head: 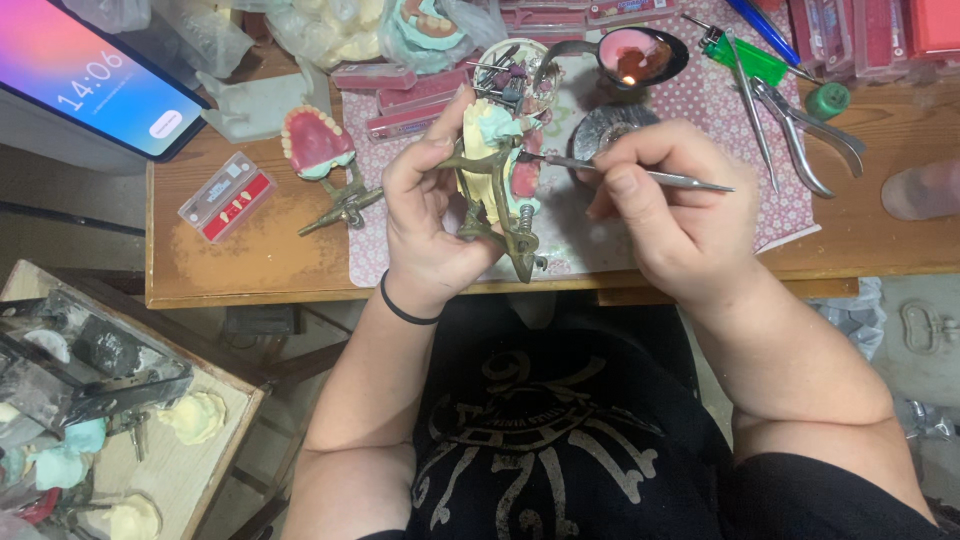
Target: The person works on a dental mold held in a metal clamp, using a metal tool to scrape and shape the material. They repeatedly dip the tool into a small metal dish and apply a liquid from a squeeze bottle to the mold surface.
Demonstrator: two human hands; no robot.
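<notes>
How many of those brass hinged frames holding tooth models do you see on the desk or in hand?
2. One brass frame is gripped in the left hand; another brass frame lies on the desk to its left. More may be hidden in the side box.

wooden workbench (250, 260), dotted pink mat (700, 100)
</notes>
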